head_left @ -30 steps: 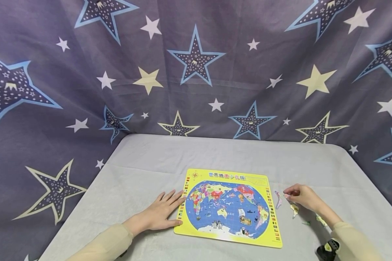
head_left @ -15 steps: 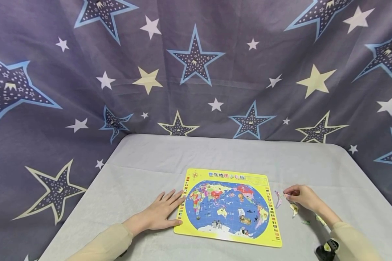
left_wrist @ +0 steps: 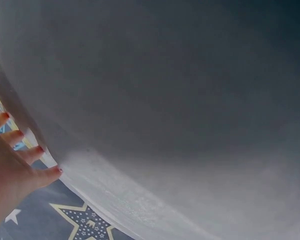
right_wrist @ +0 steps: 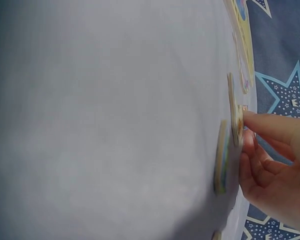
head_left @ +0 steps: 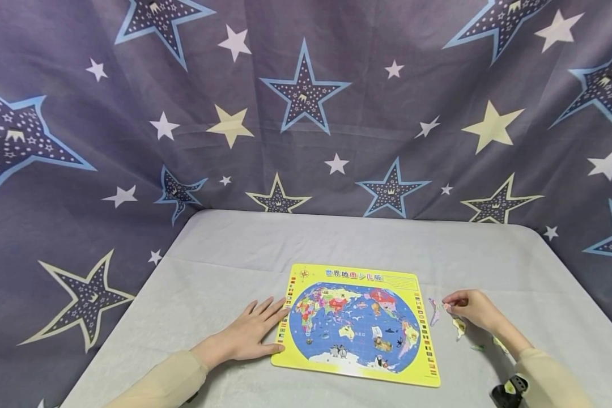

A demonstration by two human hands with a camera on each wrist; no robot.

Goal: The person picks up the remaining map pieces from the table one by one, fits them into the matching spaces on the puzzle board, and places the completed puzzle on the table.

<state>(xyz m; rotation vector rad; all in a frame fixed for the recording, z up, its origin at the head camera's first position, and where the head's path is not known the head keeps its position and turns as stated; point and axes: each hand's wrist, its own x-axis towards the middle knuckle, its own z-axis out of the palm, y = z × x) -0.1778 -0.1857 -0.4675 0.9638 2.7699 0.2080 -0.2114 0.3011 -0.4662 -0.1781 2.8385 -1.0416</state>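
Nothing noticeable has moved since the earlier frames; the work at the map puzzle (head_left: 359, 323) looks paused.
It lies on pale cloth (head_left: 255, 249); at its left edge the left hand (head_left: 250, 333) rests, fingers spread. Right of it, the right hand (head_left: 473, 309) appears to pinch a small pink piece (head_left: 446, 306), with a purple piece (head_left: 434, 313) between hand and puzzle and a yellow piece (head_left: 459, 327) just nearer the viewer.

I'm watching remotely as a grey cloth-covered counter (head_left: 234, 249) is carrying a yellow-bordered map board (head_left: 356, 326), lying flat. Right of the board, loose pieces are resting: a slim purple piece (head_left: 434, 312) nearest, a pale yellow piece (head_left: 459, 327), a small green piece (head_left: 477, 348) and a partly hidden yellow-green piece (head_left: 499, 344).
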